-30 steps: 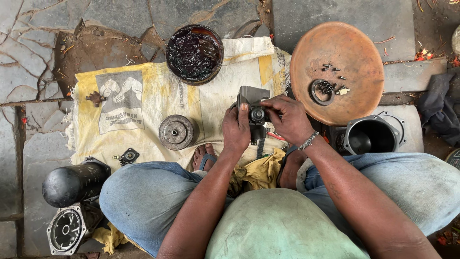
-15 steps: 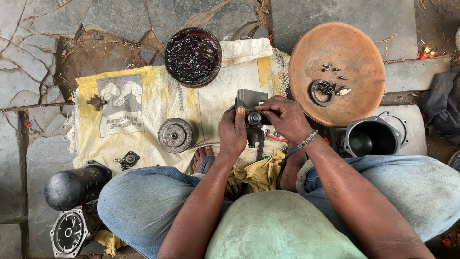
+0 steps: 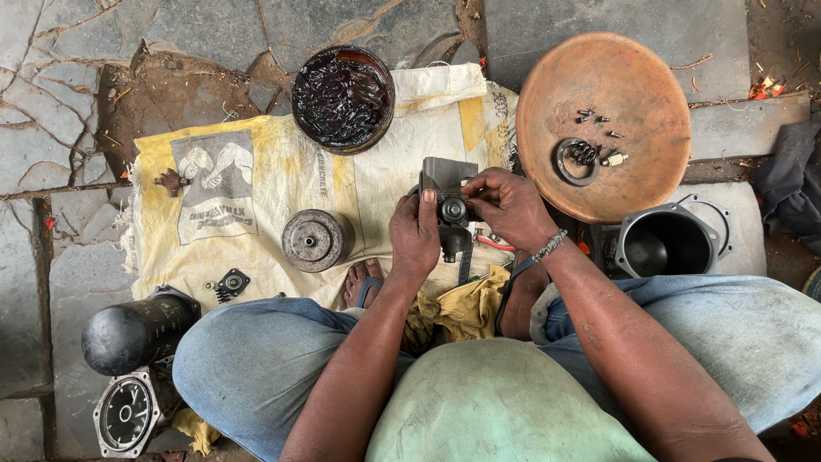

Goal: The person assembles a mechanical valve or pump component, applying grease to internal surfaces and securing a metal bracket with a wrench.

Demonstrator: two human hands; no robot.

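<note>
I sit on the ground over a yellow and white sack [image 3: 256,205]. Both hands hold a small dark metal part [image 3: 451,208] with a flat plate at its top and a round hub in the middle. My left hand [image 3: 414,235] grips it from the left, thumb up beside the hub. My right hand [image 3: 509,208], with a bead bracelet on the wrist, pinches it from the right, fingertips at the hub. A round grey metal drum [image 3: 313,240] lies on the sack to the left of my hands.
A black tub of dark grease [image 3: 342,98] stands at the sack's far edge. A rusty round pan [image 3: 650,103] at right holds a ring, a spring and small screws. A black cup-shaped housing [image 3: 665,242], a black cylinder [image 3: 132,332], an end plate [image 3: 126,413], and small parts [image 3: 231,282] lie around.
The hands and the part stay in nearly the same place; my fingers have shifted slightly on the hub.
</note>
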